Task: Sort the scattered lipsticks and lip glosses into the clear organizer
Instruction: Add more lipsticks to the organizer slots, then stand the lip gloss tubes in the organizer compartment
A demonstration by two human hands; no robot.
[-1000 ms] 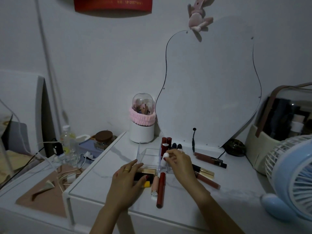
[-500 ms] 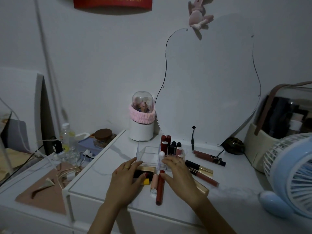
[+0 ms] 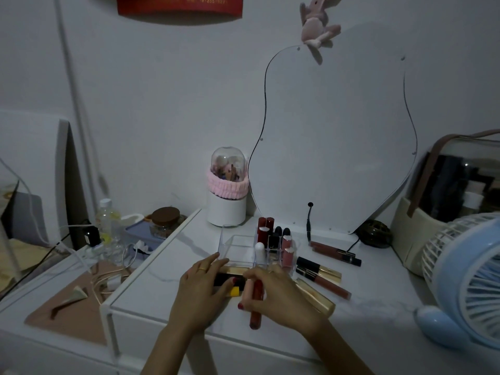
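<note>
Two hands over bench (image 3: 167, 301): right hand (image 3: 278, 296) fingers curled round dark red lip gloss (image 3: 256, 307), lying just before clear organizer (image 3: 238, 247); left hand (image 3: 201, 288) flat, fingers relaxed, touching black-and-gold lipstick (image 3: 230, 277). More glosses right.

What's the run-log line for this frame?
right hand: grips dark red lip gloss tube on tabletop | left hand: rests on black-gold lipstick | clear organizer: partly filled
</note>
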